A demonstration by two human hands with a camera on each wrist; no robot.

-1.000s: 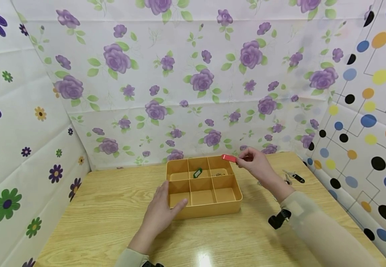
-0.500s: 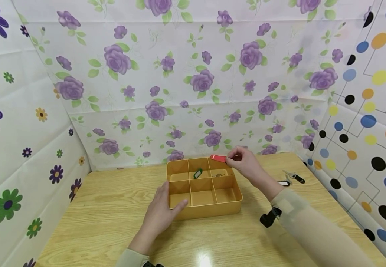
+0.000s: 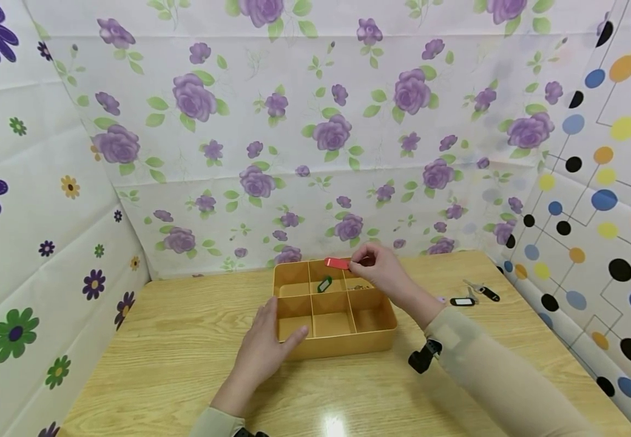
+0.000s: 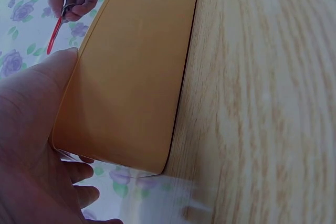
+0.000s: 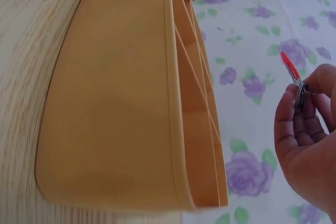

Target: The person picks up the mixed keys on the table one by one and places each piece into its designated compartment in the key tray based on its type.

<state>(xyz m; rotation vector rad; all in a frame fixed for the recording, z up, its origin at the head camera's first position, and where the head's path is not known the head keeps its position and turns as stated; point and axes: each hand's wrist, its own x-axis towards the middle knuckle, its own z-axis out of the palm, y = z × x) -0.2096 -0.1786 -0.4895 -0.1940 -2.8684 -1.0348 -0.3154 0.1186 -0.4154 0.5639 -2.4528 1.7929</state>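
In the head view my right hand [image 3: 378,269] pinches a red key tag [image 3: 337,263] above the back row of a yellow divided organizer box [image 3: 343,345]. The right wrist view shows the tag edge-on, with metal [image 5: 301,94] like a ring and keys between thumb and fingers. My left hand [image 3: 263,337] rests at the box's front left corner, its thumb at the front rim and its fingers along the left side. A green key tag [image 3: 324,284] leans in the back middle compartment. Small metal pieces [image 3: 359,287] lie in the back right one, partly hidden by my right hand.
Two black key tags, one with a white label [image 3: 462,301] and one farther right [image 3: 489,294], lie with keys on the wooden table [image 3: 184,352], right of the box. A small pale purple item [image 3: 441,300] shows beside my right wrist. Patterned cloth walls [image 3: 239,152] enclose the table.
My right hand has moved left with the red key tag, from the box's right edge to over its back row. The black tags have come into view behind that arm. My left hand stays put.
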